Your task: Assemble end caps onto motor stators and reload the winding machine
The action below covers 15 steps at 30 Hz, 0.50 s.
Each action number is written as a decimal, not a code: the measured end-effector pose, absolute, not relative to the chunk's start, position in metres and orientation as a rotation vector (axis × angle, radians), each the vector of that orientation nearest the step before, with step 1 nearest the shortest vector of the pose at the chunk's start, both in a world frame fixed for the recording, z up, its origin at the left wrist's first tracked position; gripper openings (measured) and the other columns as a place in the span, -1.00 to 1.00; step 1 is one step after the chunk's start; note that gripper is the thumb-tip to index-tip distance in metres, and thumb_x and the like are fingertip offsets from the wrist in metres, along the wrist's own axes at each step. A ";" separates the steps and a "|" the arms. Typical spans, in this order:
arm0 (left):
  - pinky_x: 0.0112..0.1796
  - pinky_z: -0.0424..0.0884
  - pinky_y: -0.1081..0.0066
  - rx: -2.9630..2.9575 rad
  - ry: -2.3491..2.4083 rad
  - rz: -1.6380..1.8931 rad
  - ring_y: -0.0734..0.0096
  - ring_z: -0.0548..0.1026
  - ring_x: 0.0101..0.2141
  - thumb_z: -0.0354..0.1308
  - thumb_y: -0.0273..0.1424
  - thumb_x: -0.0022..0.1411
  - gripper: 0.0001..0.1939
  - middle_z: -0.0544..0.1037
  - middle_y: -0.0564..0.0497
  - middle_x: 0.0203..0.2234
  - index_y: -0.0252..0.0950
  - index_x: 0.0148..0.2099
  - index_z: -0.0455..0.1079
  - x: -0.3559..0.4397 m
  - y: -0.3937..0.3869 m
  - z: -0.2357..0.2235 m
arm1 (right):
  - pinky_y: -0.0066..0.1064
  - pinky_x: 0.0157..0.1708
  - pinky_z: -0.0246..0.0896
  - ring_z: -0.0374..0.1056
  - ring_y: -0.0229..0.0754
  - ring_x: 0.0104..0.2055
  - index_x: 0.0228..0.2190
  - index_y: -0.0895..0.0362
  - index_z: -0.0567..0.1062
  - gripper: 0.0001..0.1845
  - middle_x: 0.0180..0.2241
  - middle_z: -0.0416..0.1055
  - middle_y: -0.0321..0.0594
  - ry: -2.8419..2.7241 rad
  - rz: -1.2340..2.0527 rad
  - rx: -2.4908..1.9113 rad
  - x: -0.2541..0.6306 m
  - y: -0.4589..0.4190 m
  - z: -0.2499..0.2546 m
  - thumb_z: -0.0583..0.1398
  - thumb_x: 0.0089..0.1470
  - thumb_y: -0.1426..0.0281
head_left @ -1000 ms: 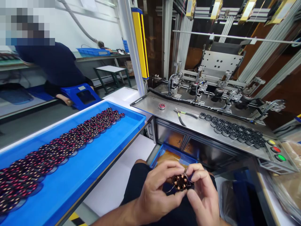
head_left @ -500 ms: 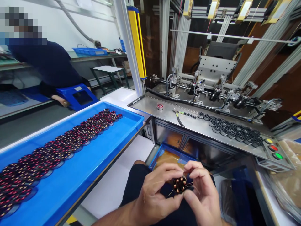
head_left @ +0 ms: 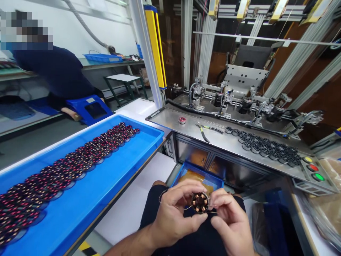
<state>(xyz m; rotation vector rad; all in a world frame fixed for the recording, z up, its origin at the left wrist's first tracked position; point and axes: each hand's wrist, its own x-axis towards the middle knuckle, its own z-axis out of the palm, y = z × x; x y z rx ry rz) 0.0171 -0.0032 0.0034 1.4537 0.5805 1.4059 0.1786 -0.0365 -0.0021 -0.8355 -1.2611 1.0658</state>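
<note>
A small round motor stator [head_left: 200, 203], wound with copper wire, is held over my lap with its open face toward me. My left hand [head_left: 177, 209] is closed on it, fingers over the top and thumb along the lower edge. Close by on the stator's right side is my right hand [head_left: 230, 218], fingers curled at the thin wire ends [head_left: 214, 212]; its exact hold on them is partly hidden. Another loose wire loops out left of my left hand.
At left, a blue tray [head_left: 112, 170] bears rows of wound stators [head_left: 80, 156]. On the metal bench lie one red-wound stator [head_left: 182, 120], cutting pliers [head_left: 206, 131] and many dark cores [head_left: 269, 145]. Behind stands a winding machine [head_left: 246, 99]; control buttons [head_left: 313, 168] sit right. A person [head_left: 50, 71] sits far left.
The stator has shifted slightly left and up, with its face turned more toward me. My right hand has drawn a little away from it. A wire loop now shows left of my left hand.
</note>
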 end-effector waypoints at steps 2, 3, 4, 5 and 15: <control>-0.18 0.51 0.51 1.431 0.558 1.403 0.39 0.53 -0.18 0.40 -0.59 -0.04 -0.49 0.56 -0.01 -0.19 -0.17 -0.01 0.51 0.017 -0.003 0.004 | -0.50 -0.31 0.32 0.35 -0.28 -0.32 -0.35 0.05 0.50 -0.91 -0.40 0.37 -0.29 -1.344 0.970 -0.867 0.181 -0.037 0.001 0.26 0.19 0.31; -0.17 0.51 0.51 1.426 0.553 1.404 0.38 0.53 -0.17 0.40 -0.59 -0.04 -0.48 0.56 -0.01 -0.19 -0.16 0.00 0.51 0.017 -0.003 0.004 | -0.50 -0.33 0.31 0.36 -0.28 -0.34 -0.38 0.05 0.50 -0.90 -0.43 0.38 -0.30 -1.377 0.918 -0.878 0.183 -0.037 0.003 0.24 0.21 0.36; -0.16 0.51 0.51 1.429 0.551 1.406 0.38 0.53 -0.16 0.40 -0.60 -0.05 -0.47 0.56 -0.01 -0.19 -0.16 0.00 0.51 0.018 -0.003 0.004 | -0.50 -0.35 0.31 0.36 -0.28 -0.36 -0.39 0.05 0.50 -0.89 -0.46 0.39 -0.30 -1.400 0.866 -0.886 0.184 -0.037 0.005 0.23 0.21 0.39; -0.16 0.51 0.51 1.437 0.553 1.406 0.37 0.54 -0.15 0.40 -0.61 -0.05 -0.46 0.56 -0.01 -0.18 -0.15 0.00 0.51 0.018 -0.003 0.004 | -0.49 -0.37 0.31 0.36 -0.28 -0.38 -0.40 0.06 0.50 -0.88 -0.48 0.39 -0.31 -1.411 0.822 -0.894 0.185 -0.037 0.007 0.23 0.21 0.41; -0.20 0.53 0.51 1.540 0.559 1.426 0.33 0.57 -0.17 0.35 -0.70 -0.13 -0.37 0.59 -0.04 -0.19 -0.17 0.03 0.49 0.019 -0.010 0.008 | -0.42 -0.41 0.33 0.36 -0.25 -0.43 -0.41 0.08 0.50 -0.86 -0.52 0.39 -0.29 -1.468 0.750 -0.876 0.188 -0.037 0.019 0.22 0.22 0.40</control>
